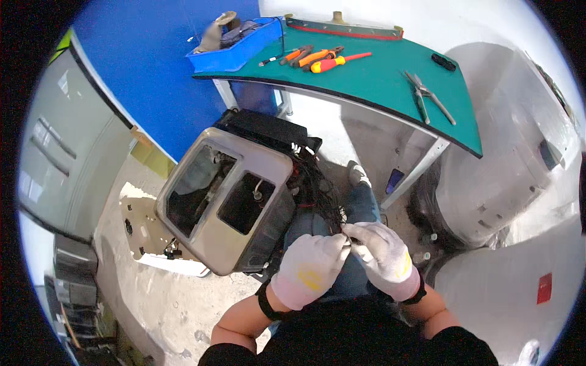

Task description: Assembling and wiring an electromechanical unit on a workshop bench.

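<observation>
Both my hands wear white gloves with yellow marks and meet in front of my lap. My left hand (311,268) is closed in a pinch at the lower end of a bundle of black wires (320,189). Fingertip to fingertip with it, my right hand (386,259) pinches at the same spot. A wire end seems to be between the fingers, mostly hidden by them. The bundle hangs from the side of a boxy beige housing (229,244) with two rectangular openings, which stands left of my legs. White connectors (299,148) show near the bundle's top.
A green-topped table (384,76) stands ahead, bearing a blue bin (241,55), orange-handled pliers (320,56), a red-and-yellow screwdriver (332,63) and metal snips (427,97). Large grey plastic-wrapped panels (488,165) are at right. A pale panel (143,235) lies on the floor at left.
</observation>
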A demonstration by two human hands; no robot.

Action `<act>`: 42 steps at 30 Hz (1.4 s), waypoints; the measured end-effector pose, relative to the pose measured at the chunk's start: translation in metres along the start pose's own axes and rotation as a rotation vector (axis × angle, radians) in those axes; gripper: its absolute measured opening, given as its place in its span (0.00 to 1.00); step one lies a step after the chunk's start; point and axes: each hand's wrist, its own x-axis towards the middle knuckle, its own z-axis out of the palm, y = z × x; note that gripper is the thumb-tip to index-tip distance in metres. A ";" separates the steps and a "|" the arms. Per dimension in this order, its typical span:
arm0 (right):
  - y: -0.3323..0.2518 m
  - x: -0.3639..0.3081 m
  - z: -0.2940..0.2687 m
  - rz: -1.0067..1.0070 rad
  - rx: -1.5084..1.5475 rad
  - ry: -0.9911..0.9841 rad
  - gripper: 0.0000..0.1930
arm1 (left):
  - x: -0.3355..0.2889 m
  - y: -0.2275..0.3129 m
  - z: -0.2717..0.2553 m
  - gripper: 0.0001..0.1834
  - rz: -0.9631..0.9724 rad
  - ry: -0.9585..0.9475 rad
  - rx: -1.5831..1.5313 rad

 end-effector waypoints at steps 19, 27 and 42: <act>0.017 -0.002 -0.012 0.504 0.907 -0.083 0.16 | 0.017 0.020 0.000 0.20 -0.495 -0.211 -0.905; 0.013 -0.017 -0.005 0.545 1.172 0.153 0.12 | 0.023 0.041 -0.007 0.14 -0.408 -0.184 -0.895; 0.018 -0.006 -0.004 0.394 0.872 0.178 0.28 | 0.010 0.013 0.016 0.15 -0.252 -0.105 -0.769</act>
